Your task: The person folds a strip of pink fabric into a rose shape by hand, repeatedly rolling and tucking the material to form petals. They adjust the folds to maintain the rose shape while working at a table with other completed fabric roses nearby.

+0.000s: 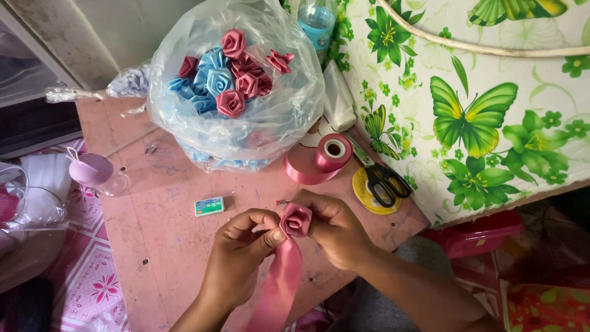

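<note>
Both hands pinch a pink ribbon rose (296,219) above the desk (166,227): the left hand (243,249) grips the trailing ribbon (279,286), the right hand (335,230) holds the bloom. Beyond lie a ribbon spool (332,152), scissors (381,178) and a bag of finished roses (236,86).

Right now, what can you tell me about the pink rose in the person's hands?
The ribbon rose is a dusty-pink satin coil, folded into spiralled petals. It sits upright above the worn pink table, pinched between the right hand and left hand. An unrolled ribbon tail hangs from it toward the camera.
</note>
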